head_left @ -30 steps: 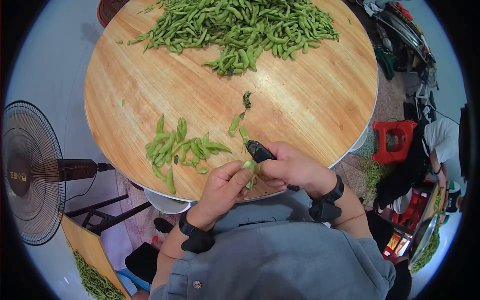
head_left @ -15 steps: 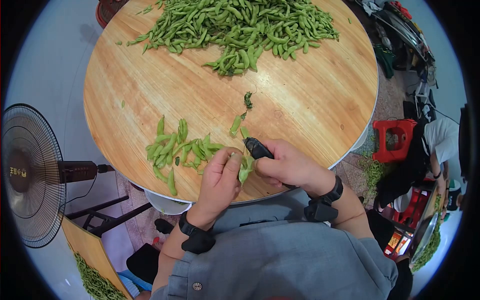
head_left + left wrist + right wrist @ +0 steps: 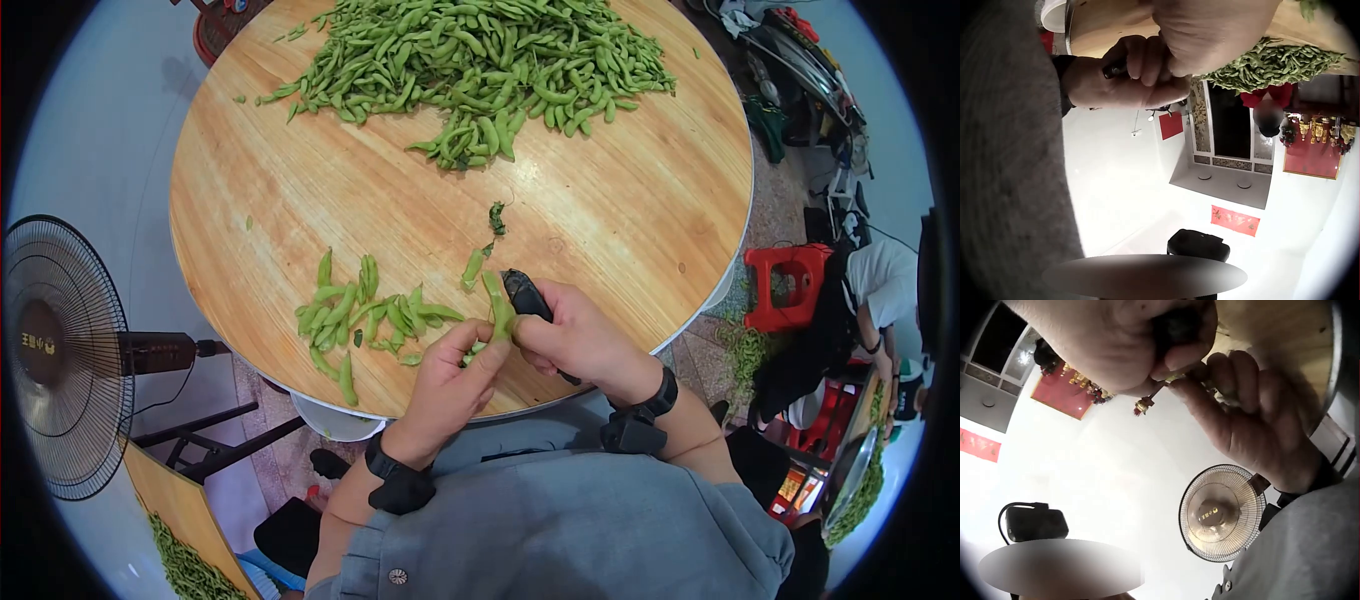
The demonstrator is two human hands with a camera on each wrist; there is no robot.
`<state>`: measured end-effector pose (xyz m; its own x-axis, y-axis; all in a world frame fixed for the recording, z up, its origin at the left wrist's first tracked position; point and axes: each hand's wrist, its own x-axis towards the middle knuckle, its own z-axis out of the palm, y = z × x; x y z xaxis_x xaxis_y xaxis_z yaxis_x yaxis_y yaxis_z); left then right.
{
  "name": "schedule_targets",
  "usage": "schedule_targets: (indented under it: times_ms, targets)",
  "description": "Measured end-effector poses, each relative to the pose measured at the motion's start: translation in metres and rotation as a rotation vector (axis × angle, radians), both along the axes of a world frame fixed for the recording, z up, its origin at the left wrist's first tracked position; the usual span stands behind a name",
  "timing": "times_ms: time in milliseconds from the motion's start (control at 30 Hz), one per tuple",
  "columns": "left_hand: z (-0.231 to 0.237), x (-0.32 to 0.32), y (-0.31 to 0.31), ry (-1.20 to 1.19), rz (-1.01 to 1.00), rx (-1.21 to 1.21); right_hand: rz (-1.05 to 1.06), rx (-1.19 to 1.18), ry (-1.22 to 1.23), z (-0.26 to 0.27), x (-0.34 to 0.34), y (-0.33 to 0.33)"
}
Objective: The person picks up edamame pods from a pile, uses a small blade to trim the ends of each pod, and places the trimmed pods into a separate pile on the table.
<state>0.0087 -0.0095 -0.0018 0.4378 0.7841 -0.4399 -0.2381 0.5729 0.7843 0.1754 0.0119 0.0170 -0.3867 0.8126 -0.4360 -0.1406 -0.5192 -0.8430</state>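
Observation:
In the head view my left hand (image 3: 450, 375) pinches a green soybean pod (image 3: 499, 308) between thumb and fingers near the table's front edge. My right hand (image 3: 585, 335) grips a black-handled tool (image 3: 525, 295) slanting across the palm; its thumb meets the pod's lower part. I cannot tell what kind of tool it is. Its rounded black butt (image 3: 1175, 328) shows inside the fist in the right wrist view. Just beyond the fingers lie a single pod (image 3: 472, 268) and a dark wilted leaf (image 3: 497, 217). A small group of pods (image 3: 335, 310) lies to the left.
A large heap of pods (image 3: 470, 70) covers the far side of the round wooden table (image 3: 640, 200). To the left stands a fan (image 3: 65, 355). On the right are a red stool (image 3: 785, 285) and another person (image 3: 880, 290) beside a second table.
My left hand has turned, and the pod between the hands now points up and away instead of lying low at the fingertips. The right hand still grips the tool, shifted slightly.

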Motion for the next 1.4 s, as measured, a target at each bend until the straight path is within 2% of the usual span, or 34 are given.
schedule_targets:
  times_ms: [33,67,133,233,333,433,567,633,667,733,767,833,867,933,1000,1067,1167,1200,1300,1367,1400]
  targets:
    - [-0.002,-0.001,0.002,-0.116,0.015,-0.055,-0.026,0.018,-0.008,-0.002,-0.001,0.000]
    - [0.000,-0.001,0.003,-0.116,0.016,-0.054,-0.025,0.020,-0.008,-0.003,-0.001,-0.001]
    - [0.004,0.000,0.004,-0.206,0.075,-0.247,-0.036,0.043,0.005,-0.004,0.000,-0.003]
    - [-0.001,-0.003,0.003,-0.135,0.027,-0.109,-0.021,-0.020,-0.037,0.002,0.000,0.000]
    - [0.004,0.001,0.003,-0.043,0.024,0.001,0.042,0.072,-0.125,-0.001,-0.005,0.003]
    - [0.000,-0.003,0.004,0.022,0.023,-0.106,0.004,-0.023,-0.076,-0.003,0.001,0.005]
    - [0.001,-0.004,0.007,0.038,0.118,-0.078,-0.058,0.019,-0.134,-0.001,-0.002,0.004]
    - [0.000,-0.009,0.007,0.031,0.154,-0.028,-0.153,0.360,-0.308,-0.013,-0.007,0.003]
    - [0.001,-0.010,0.006,0.033,0.154,-0.025,-0.153,0.363,-0.306,-0.013,-0.008,0.002]
    - [0.005,-0.009,0.003,0.021,0.096,-0.007,-0.207,0.580,-0.447,-0.012,-0.012,0.001]
    - [0.004,-0.007,0.001,0.021,0.098,-0.004,-0.206,0.584,-0.446,-0.008,-0.015,-0.002]
    - [0.001,-0.004,0.002,0.088,0.054,0.093,-0.148,0.409,-0.237,0.005,-0.021,-0.005]
    - [0.000,-0.005,0.001,0.083,0.057,0.112,-0.149,0.428,-0.240,0.006,-0.021,-0.004]
    - [-0.001,-0.007,-0.003,0.003,0.030,-0.003,-0.055,0.035,-0.035,0.008,-0.019,-0.004]
    - [0.001,-0.008,-0.005,0.012,0.014,0.003,-0.022,0.046,-0.042,0.000,-0.019,-0.005]
    - [0.000,-0.013,-0.006,-0.074,-0.023,-0.050,-0.045,-0.118,0.113,0.001,-0.021,-0.007]
    - [0.007,-0.014,-0.006,-0.075,-0.044,-0.046,-0.072,-0.208,0.248,0.004,-0.021,-0.005]
    - [0.008,-0.016,-0.005,-0.071,-0.044,-0.025,-0.069,-0.187,0.252,0.004,-0.021,-0.004]
    - [0.004,-0.028,-0.004,-0.239,-0.079,-0.185,-0.010,-0.115,0.189,0.002,-0.023,-0.001]
    - [0.005,-0.037,-0.009,-0.244,-0.089,-0.198,-0.049,0.119,-0.063,0.002,-0.026,0.006]
    - [0.004,-0.043,-0.013,-0.247,-0.101,-0.220,-0.052,0.124,-0.061,-0.001,-0.027,0.009]
